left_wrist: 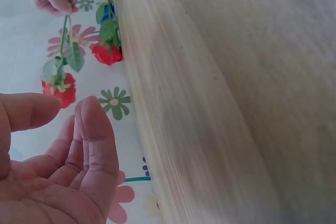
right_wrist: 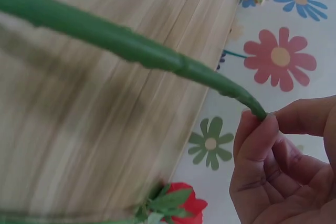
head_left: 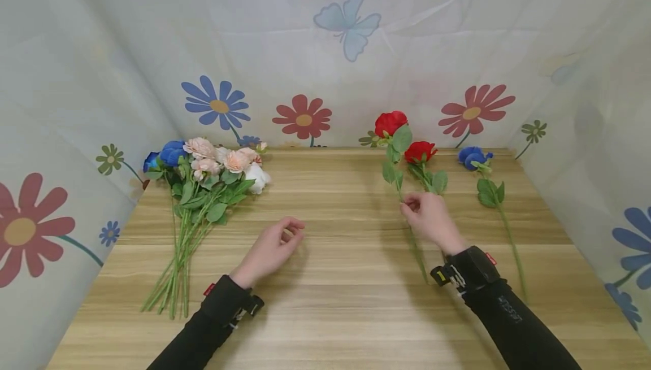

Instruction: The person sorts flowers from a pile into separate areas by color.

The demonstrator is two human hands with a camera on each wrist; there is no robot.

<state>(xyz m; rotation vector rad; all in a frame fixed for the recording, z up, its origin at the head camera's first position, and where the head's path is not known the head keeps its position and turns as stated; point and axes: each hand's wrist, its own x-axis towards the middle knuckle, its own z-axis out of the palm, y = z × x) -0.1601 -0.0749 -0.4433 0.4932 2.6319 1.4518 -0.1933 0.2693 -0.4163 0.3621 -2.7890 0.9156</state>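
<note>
Between thumb and fingertips my right hand [head_left: 432, 220] pinches the green stem of a red rose [head_left: 390, 123], its bloom raised toward the back and its lower stem slanting down over the table. In the right wrist view the stem [right_wrist: 142, 51] runs across from the upper left to the fingertips. A second red rose [head_left: 420, 152] lies just right of it, partly behind the hand. My left hand [head_left: 269, 250] hovers over the middle left of the table with loosely bent fingers, holding nothing; the left wrist view shows a gap between its thumb and fingers.
At the left lies a bunch of flowers with pink blooms [head_left: 204, 158], a white bloom [head_left: 257, 178], blue blooms [head_left: 173, 152] and several long stems. A single blue rose [head_left: 473, 158] lies at the right. A flower-printed curtain [head_left: 285, 37] surrounds the wooden table [head_left: 335, 313].
</note>
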